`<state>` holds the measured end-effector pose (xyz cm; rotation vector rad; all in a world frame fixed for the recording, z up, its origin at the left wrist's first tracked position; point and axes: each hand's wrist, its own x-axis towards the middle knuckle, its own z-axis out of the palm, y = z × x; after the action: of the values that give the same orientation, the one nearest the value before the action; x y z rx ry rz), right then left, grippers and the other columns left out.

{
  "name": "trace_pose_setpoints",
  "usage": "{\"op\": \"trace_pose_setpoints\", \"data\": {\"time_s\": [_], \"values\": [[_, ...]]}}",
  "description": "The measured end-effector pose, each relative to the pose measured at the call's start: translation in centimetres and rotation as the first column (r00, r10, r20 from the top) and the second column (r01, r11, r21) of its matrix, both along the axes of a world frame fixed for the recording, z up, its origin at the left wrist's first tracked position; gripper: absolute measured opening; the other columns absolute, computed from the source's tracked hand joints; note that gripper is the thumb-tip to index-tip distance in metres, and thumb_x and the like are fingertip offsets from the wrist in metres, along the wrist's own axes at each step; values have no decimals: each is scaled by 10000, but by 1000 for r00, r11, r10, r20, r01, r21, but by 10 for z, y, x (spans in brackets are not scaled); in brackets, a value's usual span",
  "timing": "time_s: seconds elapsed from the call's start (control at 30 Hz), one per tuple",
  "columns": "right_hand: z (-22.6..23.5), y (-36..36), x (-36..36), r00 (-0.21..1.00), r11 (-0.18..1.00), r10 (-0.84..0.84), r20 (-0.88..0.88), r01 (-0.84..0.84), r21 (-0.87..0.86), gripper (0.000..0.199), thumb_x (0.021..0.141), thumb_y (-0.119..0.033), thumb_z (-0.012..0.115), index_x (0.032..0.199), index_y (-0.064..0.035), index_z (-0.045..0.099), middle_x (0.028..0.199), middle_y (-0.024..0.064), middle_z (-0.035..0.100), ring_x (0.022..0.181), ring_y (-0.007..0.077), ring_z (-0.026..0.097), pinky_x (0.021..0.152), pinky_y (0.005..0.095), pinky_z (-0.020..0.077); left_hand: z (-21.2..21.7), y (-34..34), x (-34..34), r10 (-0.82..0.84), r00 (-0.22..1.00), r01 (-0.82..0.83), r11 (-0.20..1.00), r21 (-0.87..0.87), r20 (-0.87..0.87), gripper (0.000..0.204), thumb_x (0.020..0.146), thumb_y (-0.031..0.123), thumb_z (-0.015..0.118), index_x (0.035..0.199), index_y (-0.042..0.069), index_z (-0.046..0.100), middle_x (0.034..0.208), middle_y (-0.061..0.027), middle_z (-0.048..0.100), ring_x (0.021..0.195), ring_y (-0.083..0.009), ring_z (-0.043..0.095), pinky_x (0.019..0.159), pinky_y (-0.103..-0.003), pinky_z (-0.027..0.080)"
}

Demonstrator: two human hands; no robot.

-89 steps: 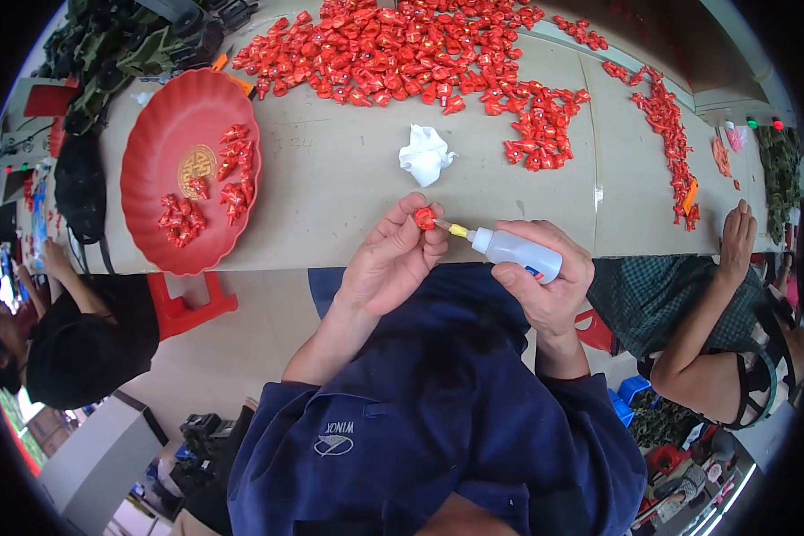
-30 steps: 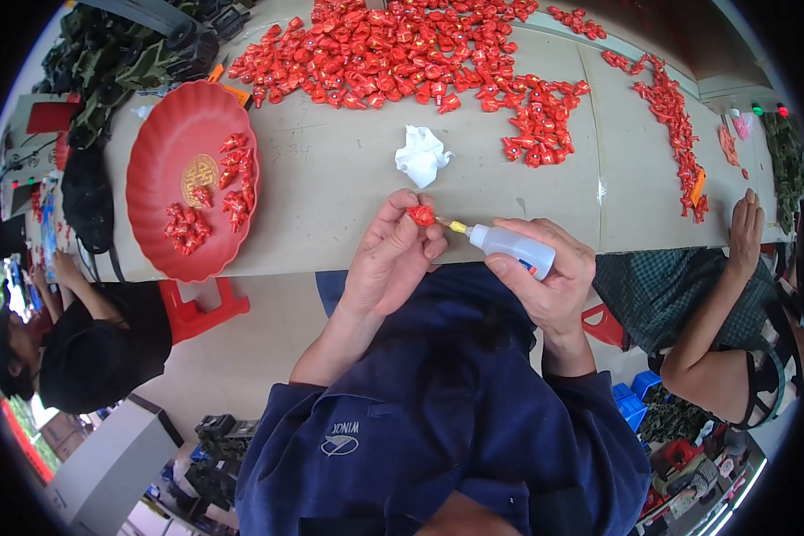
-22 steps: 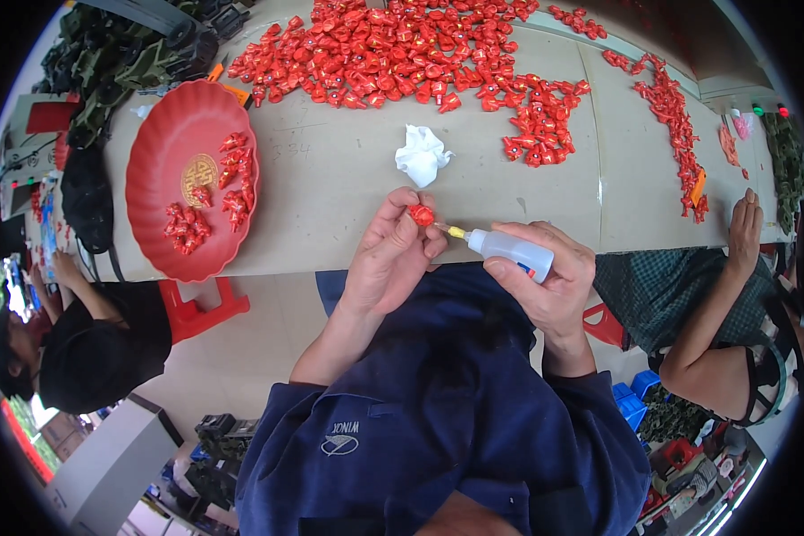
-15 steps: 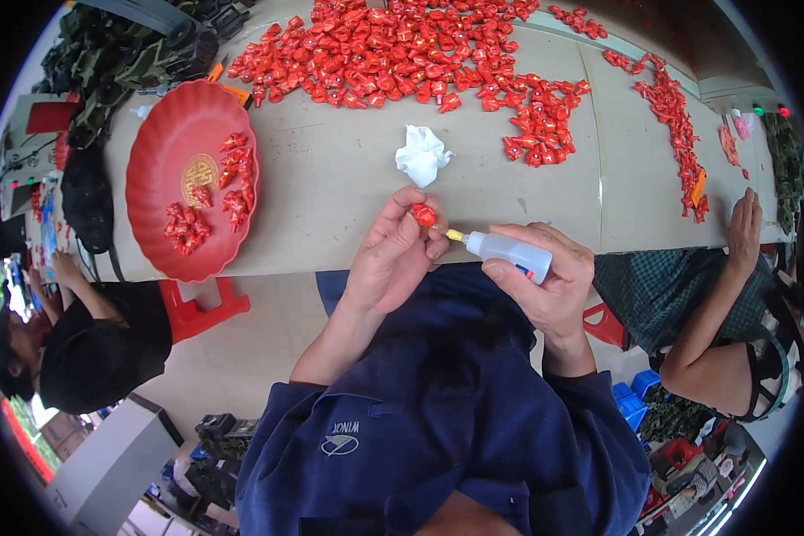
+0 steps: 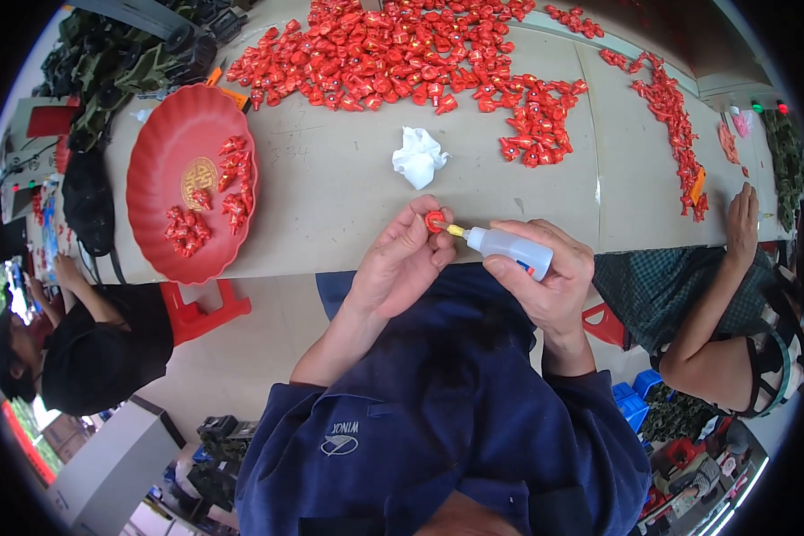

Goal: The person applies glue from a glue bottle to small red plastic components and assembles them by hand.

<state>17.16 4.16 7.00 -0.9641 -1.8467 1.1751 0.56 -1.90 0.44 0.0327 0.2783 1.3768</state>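
Piece [image 5: 434, 221]: while pinched in the left fingers [image 5: 410, 237], held up above the desk [image 5: 348, 196], close to its near edge; small and red, with much of its shape hidden.
Left hand [image 5: 386, 272]: grasping only the piece, between thumb and fingertips, palm facing up.
Right hand [image 5: 563, 279]: wrapped around the bottle [image 5: 507, 247]; squeezing or merely holding, cannot tell.
Nozzle [image 5: 456, 230]: yellow, aimed leftward at the piece; touching or just short of it, not clear. Probably at the dispensing step, likely putting glue or some such liquid on this single piece.
Bottle: judging by the aim, calling for steady fingers, a light squeeze and a clean lift-off without smearing.
Wad [image 5: 420, 158]: white, crumpled, just beyond the left hand; perhaps handy for wiping excess.
Pile [image 5: 384, 58]: spread toward the far edge, made of similar red bits.
Bowl [image 5: 152, 179]: red, scalloped, well left of the hands, reaching the near edge; holding a few loose clusters.
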Motion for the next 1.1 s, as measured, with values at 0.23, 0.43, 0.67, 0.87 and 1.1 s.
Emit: {"op": "trace_pose_setpoints", "data": {"time_s": [0.23,0.43,0.67,0.87,1.1], "values": [[-1,2,2,1000,1000,-11,16,10,14,317,662,-91,755,942,-1,636,708,94,623,592,153,591,524,239,441,4,1,1,-8,1000,9,1000,-21,18,198,915,202,482,1061,68,479,996,-44,519,816,-118,467,673,-238,382],[-2,4,3,999,999,-29,-18,30,13,313,661,-79,752,939,4,634,722,97,630,598,155,589,532,241,443,4,1,1,-1,1000,1,999,-32,-14,196,914,221,484,1042,73,485,988,-40,538,818,-120,450,664,-231,368],[-3,5,6,1000,1000,-26,-17,26,12,318,667,-70,748,951,9,629,717,97,624,596,140,581,527,232,437,6,2,2,5,1000,-6,999,-54,-22,204,911,220,490,1057,79,493,977,-38,545,815,-121,449,659,-230,368],[-5,7,10,996,998,-46,-72,43,-37,330,679,-37,734,984,13,617,789,95,627,655,117,579,573,222,445,2,1,-1,30,1000,-30,999,-43,-6,213,904,195,504,1078,74,498,950,-30,520,813,-117,446,659,-232,368],[-29,26,-6,987,983,-141,-83,130,-128,330,710,1,676,1027,5,585,931,76,598,809,113,553,692,225,433,2,-8,-8,49,997,-50,999,-7,-57,196,906,181,499,1080,89,505,949,-34,510,822,-123,449,656,-230,360]]}}
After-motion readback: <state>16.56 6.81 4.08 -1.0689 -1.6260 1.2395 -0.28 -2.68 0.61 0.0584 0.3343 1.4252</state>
